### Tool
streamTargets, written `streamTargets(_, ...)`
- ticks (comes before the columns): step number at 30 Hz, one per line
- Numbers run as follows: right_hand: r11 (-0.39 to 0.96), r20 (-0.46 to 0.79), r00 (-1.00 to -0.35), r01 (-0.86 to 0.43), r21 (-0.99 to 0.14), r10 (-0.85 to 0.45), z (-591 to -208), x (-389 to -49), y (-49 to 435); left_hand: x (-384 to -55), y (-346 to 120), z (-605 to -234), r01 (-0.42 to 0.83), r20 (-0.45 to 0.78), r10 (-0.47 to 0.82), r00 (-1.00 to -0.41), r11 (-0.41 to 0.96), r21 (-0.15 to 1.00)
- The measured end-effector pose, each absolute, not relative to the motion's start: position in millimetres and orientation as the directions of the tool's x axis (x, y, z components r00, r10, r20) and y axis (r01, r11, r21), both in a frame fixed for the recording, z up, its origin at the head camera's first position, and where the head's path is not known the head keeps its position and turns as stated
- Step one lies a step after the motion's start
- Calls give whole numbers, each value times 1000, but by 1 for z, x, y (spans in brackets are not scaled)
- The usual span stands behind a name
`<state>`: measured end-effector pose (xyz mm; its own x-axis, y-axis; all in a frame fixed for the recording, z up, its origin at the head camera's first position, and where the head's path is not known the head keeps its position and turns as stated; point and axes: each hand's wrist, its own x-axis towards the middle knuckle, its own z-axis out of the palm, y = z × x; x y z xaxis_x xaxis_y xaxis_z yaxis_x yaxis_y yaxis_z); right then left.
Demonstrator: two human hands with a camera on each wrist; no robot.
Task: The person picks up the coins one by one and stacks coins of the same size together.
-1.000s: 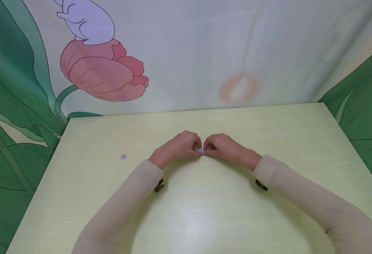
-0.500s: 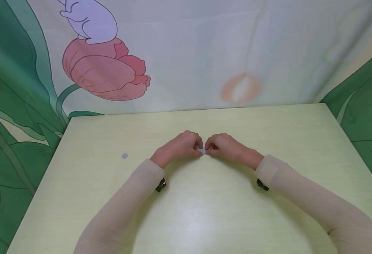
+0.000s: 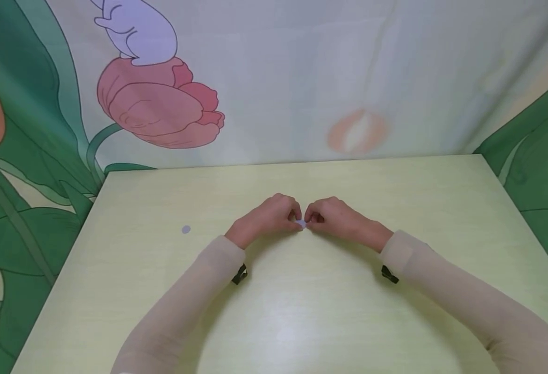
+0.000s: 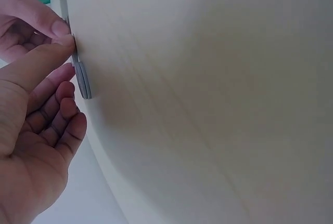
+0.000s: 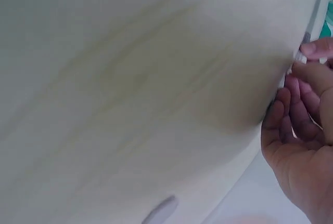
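Note:
My left hand [image 3: 274, 214] and right hand [image 3: 333, 214] meet near the middle of the table, thumbs almost touching. Between their fingertips, both pinch a small pale lilac disc [image 3: 301, 223], mostly covered by the fingers. In the left wrist view a grey, rounded, layered piece [image 4: 83, 80] shows edge-on beside the left fingers. A thin pale edge [image 5: 298, 55] and a grey bit [image 5: 306, 38] show at the fingertips in the right wrist view. Whether these are parts of one disc, I cannot tell. Another lilac disc [image 3: 186, 229] lies flat to the left.
The pale yellow table [image 3: 283, 311] reaches back to a printed curtain [image 3: 274, 78] with flowers and leaves. Small black devices [image 3: 239, 274] sit under both sleeve cuffs. At the lower edge of the right wrist view a blurred greyish oval [image 5: 161, 211] lies on the table.
The whole head view has shifted slightly to the right. Both hands keep nearly the same hold at the disc, with only slight finger movement; the disc at left stays put on the table.

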<state>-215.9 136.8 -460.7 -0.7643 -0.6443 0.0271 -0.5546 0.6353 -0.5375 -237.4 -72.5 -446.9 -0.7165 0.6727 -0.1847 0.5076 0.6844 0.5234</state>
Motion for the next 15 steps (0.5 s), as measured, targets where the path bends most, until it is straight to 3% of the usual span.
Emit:
streamTargets(7, 625, 35, -739, -593, -508, -673, -459, -212, 156, -235, -70, -446, 500, -197, 666, -719, 693, 520)
streamTargets(15, 679, 42, -792, -548, -489, -609, -441, -200, 189, -234, -70, -447, 519, -172, 672, -720, 687, 509)
